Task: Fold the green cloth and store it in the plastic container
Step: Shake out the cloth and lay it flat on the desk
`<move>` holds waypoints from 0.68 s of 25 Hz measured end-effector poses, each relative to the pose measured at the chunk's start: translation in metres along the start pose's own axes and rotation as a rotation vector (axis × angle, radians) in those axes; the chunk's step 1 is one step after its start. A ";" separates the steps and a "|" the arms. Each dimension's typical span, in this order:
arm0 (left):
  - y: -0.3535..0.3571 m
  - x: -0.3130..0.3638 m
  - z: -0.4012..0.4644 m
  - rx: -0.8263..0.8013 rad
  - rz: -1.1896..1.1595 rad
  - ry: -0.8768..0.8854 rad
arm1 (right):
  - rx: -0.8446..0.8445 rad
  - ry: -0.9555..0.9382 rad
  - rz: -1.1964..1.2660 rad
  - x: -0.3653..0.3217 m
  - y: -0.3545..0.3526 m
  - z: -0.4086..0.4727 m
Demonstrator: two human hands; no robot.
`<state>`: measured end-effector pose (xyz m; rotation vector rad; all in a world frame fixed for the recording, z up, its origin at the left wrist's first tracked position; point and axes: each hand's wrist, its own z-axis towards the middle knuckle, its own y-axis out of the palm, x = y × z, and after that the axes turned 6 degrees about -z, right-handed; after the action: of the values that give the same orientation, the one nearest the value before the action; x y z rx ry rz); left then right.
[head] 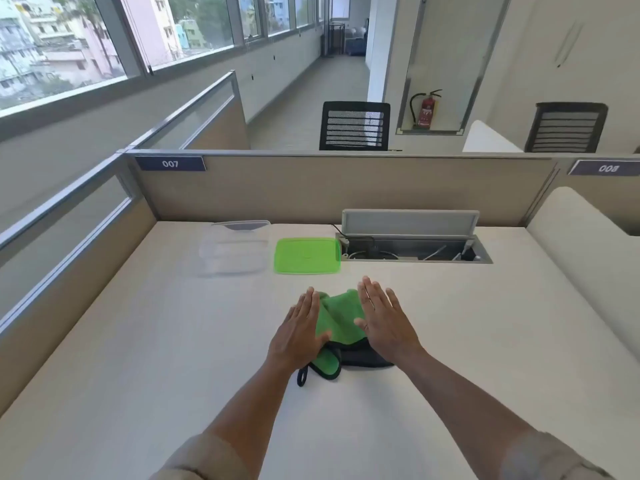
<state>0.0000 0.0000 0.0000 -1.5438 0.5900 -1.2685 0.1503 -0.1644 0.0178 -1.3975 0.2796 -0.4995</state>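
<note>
So the green cloth (341, 315) sits bunched on the desk (138, 358) right between the person's hands, already partly folded, with its dark trimmed edge and loop toward the body. Both the left hand (299, 332) and right hand (384, 320) are flat and spread, palms down on either side of it, gripping nothing. The clear plastic container (233, 249) is further back and off to the left, green lid (307, 256) just beside it, so the left hand looks like the closer one.
</note>
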 end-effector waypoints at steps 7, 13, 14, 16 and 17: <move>0.004 -0.007 -0.002 -0.099 0.111 0.002 | -0.157 -0.029 -0.049 0.015 0.022 -0.009; 0.008 -0.016 -0.004 -0.112 0.148 -0.142 | -0.206 0.071 -0.060 0.032 0.032 -0.025; 0.008 -0.018 -0.004 -0.103 0.127 -0.167 | -0.204 0.101 -0.046 0.035 0.033 -0.025; 0.008 -0.020 -0.007 -0.069 0.063 -0.208 | -0.193 0.171 0.017 0.039 0.033 -0.024; 0.007 -0.021 -0.008 -0.047 0.032 -0.221 | -0.194 0.201 0.028 0.041 0.032 -0.023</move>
<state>-0.0128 0.0116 -0.0155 -1.6811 0.5023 -1.0489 0.1802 -0.2010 -0.0132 -1.5306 0.5213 -0.6030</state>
